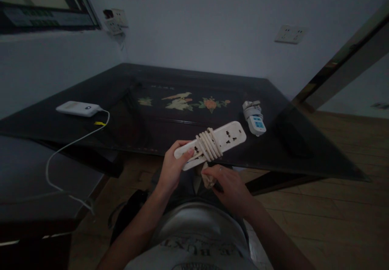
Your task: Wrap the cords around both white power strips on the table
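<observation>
A white power strip [229, 136] is held tilted over the near edge of the dark table, its cord [209, 145] wound in several turns round its middle. My left hand [174, 162] grips the strip's left end, thumb on top. Just below the strip, my right hand [227, 183] is closed on the cord's plug [208, 179], which the fingers partly cover. To the right on the table lies a smaller white power strip [257, 125] with blue socket faces, its own cord wrapped round one end.
The dark table [170, 134] has a bird-and-flower picture on its top. A white device [78, 108] lies at its left, its white cable [65, 144] hanging over the front edge. Wall sockets [291, 34] are behind; a black bag-like item [133, 209] is below left.
</observation>
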`<state>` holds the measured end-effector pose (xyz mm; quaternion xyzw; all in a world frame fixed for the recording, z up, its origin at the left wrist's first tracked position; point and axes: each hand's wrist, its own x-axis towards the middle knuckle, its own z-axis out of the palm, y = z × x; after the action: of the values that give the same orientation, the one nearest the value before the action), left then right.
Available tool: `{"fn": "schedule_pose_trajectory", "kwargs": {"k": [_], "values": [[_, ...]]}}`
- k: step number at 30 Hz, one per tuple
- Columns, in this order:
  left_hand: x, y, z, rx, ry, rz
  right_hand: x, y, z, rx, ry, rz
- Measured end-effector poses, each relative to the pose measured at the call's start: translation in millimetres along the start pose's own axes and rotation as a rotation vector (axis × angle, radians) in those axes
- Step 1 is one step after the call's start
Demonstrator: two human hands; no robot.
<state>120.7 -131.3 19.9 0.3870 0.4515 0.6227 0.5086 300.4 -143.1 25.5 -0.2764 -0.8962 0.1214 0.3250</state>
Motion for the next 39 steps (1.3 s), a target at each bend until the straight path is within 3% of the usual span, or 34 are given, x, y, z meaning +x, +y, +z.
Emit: {"fn": "schedule_pose_trajectory", "kwargs": {"k": [6,11,13,15,19,21,24,29,34,39], "values": [[2,-1,-0.1,-0.029,-0.012,-0.015,5,10,0,-0.104,0.156,-0.113],[4,1,-2.0,-0.032,-0.082,-0.066,10,16,-17,-0.389,0.327,-0.250],[8,5,-3.1,0.037,-0.161,-0.094,18,18,-29,-0.478,0.242,-0.289],[14,10,-2.7,0.148,-0.267,-0.089,27,19,-38,-0.510,0.068,-0.327],[30,24,4.6,0.347,-0.492,0.006,37,19,-43,-0.489,-0.225,-0.285],[38,30,9.4,0.409,-0.581,0.013,36,20,-39,-0.462,-0.262,-0.220],[49,34,13.5,0.468,-0.648,-0.017,32,23,-33,-0.403,-0.209,-0.149],[61,31,12.4,0.459,-0.670,-0.049,30,27,-28,-0.309,-0.070,-0.141],[62,28,12.5,0.358,-0.567,-0.089,29,27,-25,-0.259,0.088,-0.127],[62,23,12.7,0.301,-0.543,-0.092,31,29,-28,-0.269,0.046,-0.106]]}}
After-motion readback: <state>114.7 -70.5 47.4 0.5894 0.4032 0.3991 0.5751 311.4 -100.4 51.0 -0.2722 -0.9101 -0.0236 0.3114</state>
